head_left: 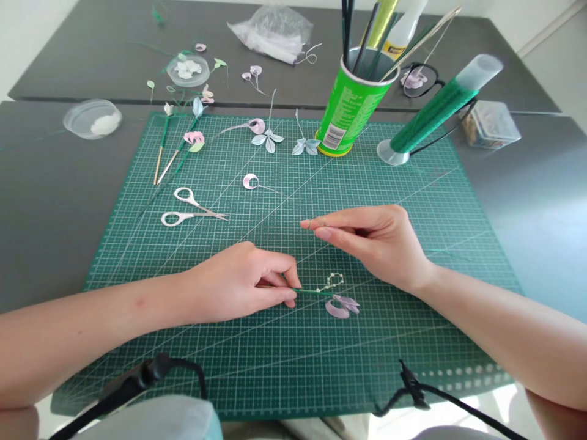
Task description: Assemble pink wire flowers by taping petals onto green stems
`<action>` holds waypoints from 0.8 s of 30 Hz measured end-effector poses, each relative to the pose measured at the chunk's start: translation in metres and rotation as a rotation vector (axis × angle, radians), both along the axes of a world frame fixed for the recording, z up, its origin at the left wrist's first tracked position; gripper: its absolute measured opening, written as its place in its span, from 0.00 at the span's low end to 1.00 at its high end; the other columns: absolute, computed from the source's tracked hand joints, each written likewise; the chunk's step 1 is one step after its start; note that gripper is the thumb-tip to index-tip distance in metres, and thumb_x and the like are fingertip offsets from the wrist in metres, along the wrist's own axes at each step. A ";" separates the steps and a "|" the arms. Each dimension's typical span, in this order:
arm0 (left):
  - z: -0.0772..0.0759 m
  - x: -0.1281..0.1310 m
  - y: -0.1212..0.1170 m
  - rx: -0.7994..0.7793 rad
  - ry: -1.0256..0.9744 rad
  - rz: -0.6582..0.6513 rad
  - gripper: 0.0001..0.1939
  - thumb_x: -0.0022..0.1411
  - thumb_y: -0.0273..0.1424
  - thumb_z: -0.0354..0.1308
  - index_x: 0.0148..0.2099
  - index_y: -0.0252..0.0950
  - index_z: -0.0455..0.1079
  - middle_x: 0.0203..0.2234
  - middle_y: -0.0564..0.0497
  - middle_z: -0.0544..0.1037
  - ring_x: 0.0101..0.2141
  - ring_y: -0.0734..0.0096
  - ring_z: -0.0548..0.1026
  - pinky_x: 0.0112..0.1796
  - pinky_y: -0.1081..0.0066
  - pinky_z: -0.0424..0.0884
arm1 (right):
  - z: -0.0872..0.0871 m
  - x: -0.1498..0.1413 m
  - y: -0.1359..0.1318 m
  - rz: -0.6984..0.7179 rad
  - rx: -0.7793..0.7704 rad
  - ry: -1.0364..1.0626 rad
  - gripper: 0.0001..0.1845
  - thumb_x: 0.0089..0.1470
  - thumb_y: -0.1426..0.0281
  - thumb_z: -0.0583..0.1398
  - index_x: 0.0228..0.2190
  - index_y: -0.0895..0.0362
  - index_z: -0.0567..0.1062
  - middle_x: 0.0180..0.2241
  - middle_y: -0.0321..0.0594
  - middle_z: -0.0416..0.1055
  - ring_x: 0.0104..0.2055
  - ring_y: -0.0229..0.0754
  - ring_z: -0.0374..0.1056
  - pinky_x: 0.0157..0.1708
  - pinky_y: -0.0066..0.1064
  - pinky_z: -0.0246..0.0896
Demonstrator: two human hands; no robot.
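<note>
My left hand is closed in a pinch around a thin green stem. At the stem's right end sits a pale purple artificial flower, with a small pale beaded loop sticking up beside it. Just above and to the right, my right hand is closed, thumb against fingertips. A faint thin strand seems to show at those fingertips, too fine to name. Both hands are over the green cutting mat. White-handled scissors lie left of the hands, and a pink-lilac wire petal lies beyond them.
Beyond the hands stand a green can of tools and a tube of green material. Flower stems, blue leaf sprigs, shallow dishes, a plastic bag, glasses and a clear box lie around.
</note>
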State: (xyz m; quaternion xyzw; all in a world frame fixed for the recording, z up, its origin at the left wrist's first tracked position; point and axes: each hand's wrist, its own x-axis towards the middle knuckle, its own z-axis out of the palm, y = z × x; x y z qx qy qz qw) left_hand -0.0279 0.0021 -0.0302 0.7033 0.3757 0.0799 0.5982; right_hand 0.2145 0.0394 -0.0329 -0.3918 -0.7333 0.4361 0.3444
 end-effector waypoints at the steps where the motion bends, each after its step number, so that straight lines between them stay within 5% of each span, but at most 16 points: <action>1: -0.001 0.000 0.000 0.002 -0.001 0.002 0.05 0.68 0.24 0.62 0.39 0.38 0.74 0.35 0.57 0.89 0.37 0.74 0.88 0.38 0.79 0.76 | -0.001 0.000 0.000 -0.015 0.008 -0.032 0.06 0.61 0.67 0.70 0.39 0.47 0.90 0.32 0.37 0.85 0.28 0.41 0.77 0.22 0.31 0.69; 5: -0.004 0.000 0.000 0.122 -0.024 0.008 0.05 0.69 0.25 0.65 0.38 0.37 0.73 0.28 0.59 0.87 0.27 0.79 0.83 0.29 0.82 0.69 | -0.003 0.001 0.001 -0.057 0.039 -0.116 0.08 0.62 0.67 0.68 0.40 0.52 0.90 0.18 0.34 0.72 0.19 0.34 0.60 0.18 0.29 0.53; 9: -0.007 -0.002 -0.002 0.374 -0.057 0.001 0.05 0.69 0.24 0.65 0.38 0.36 0.73 0.19 0.62 0.80 0.17 0.82 0.68 0.21 0.79 0.60 | -0.004 0.003 0.005 -0.021 0.046 -0.146 0.10 0.62 0.70 0.67 0.41 0.57 0.90 0.15 0.31 0.67 0.18 0.31 0.52 0.18 0.28 0.48; 16: -0.004 -0.006 -0.008 0.699 -0.089 0.024 0.03 0.72 0.26 0.63 0.41 0.35 0.74 0.22 0.59 0.79 0.18 0.80 0.69 0.22 0.77 0.61 | -0.007 0.002 0.010 0.054 0.056 -0.168 0.10 0.63 0.70 0.66 0.42 0.60 0.89 0.26 0.38 0.82 0.20 0.31 0.59 0.19 0.27 0.53; 24: -0.006 -0.006 -0.009 0.799 -0.103 0.112 0.04 0.71 0.27 0.64 0.41 0.37 0.73 0.23 0.59 0.79 0.20 0.80 0.71 0.24 0.77 0.65 | -0.009 0.004 0.009 0.092 0.095 -0.207 0.11 0.63 0.72 0.65 0.42 0.62 0.88 0.26 0.39 0.82 0.20 0.31 0.65 0.20 0.27 0.55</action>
